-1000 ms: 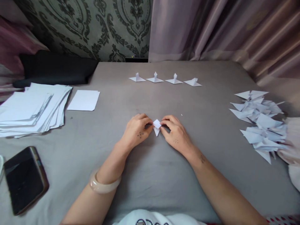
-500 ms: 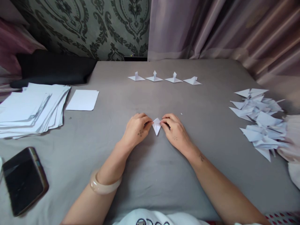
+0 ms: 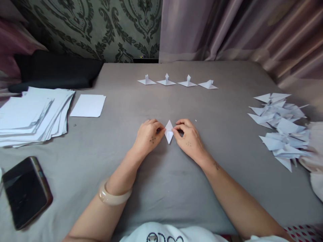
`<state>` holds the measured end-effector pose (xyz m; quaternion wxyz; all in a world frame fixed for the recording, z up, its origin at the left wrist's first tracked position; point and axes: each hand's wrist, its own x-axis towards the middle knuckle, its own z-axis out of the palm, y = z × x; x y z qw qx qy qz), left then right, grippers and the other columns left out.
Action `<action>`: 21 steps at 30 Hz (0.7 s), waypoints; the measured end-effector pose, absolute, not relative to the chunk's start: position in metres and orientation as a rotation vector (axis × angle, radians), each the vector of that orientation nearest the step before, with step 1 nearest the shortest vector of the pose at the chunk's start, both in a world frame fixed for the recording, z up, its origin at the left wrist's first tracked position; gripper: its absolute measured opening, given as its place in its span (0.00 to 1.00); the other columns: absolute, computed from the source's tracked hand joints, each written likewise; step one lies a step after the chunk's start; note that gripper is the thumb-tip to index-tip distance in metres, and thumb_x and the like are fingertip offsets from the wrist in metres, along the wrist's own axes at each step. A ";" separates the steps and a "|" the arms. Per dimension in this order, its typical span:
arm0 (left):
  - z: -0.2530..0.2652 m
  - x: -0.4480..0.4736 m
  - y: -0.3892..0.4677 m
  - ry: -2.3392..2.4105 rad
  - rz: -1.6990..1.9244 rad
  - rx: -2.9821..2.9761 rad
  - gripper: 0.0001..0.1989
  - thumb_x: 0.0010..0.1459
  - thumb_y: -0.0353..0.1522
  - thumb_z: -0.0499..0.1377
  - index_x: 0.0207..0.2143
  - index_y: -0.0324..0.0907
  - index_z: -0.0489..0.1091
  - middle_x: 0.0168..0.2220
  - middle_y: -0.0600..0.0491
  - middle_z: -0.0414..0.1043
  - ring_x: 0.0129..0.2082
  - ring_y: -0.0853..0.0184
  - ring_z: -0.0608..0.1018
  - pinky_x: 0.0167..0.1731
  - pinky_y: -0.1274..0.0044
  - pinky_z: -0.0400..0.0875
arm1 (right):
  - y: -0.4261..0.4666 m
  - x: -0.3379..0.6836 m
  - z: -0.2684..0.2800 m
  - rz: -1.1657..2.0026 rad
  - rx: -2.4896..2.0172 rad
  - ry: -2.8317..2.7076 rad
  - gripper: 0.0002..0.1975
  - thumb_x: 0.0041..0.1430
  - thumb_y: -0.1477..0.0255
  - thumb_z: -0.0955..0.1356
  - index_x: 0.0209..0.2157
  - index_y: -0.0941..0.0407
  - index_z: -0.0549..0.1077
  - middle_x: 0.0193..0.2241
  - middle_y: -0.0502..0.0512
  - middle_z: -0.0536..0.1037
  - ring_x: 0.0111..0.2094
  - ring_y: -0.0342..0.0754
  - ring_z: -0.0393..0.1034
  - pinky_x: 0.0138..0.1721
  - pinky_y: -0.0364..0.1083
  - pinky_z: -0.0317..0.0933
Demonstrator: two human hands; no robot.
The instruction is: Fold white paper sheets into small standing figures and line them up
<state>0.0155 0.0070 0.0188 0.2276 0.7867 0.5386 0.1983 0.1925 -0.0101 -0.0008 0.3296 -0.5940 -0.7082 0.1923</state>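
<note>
A small folded white paper (image 3: 169, 132), shaped like a long diamond with a crease across its middle, is between my two hands over the grey cloth. My left hand (image 3: 150, 136) pinches its left corner with thumb and forefinger. On the opposite side, the fingertips of my right hand (image 3: 188, 137) pinch the right corner. Both hands rest low, close to the surface. Beyond them stands a row of several folded paper birds (image 3: 167, 80) with wings spread.
At left lie a large stack of white paper (image 3: 32, 117), a smaller pile of square sheets (image 3: 88, 105) and a black phone (image 3: 26, 192). A heap of folded paper birds (image 3: 282, 131) lies at right. Black fabric (image 3: 55, 71) covers the far left corner of the grey cloth surface (image 3: 121, 111).
The paper's upper point now stretches further away from me, turning a short kite shape into a longer diamond. Both hands keep their pinch at its sides.
</note>
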 end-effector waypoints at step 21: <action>0.018 0.019 0.011 1.531 0.485 2.154 0.06 0.58 0.31 0.58 0.29 0.40 0.72 0.31 0.51 0.71 0.32 0.65 0.71 0.33 0.74 0.63 | -0.009 0.189 0.000 0.519 -1.624 -1.794 0.05 0.54 0.72 0.68 0.27 0.56 0.75 0.44 0.59 0.74 0.42 0.51 0.72 0.48 0.52 0.65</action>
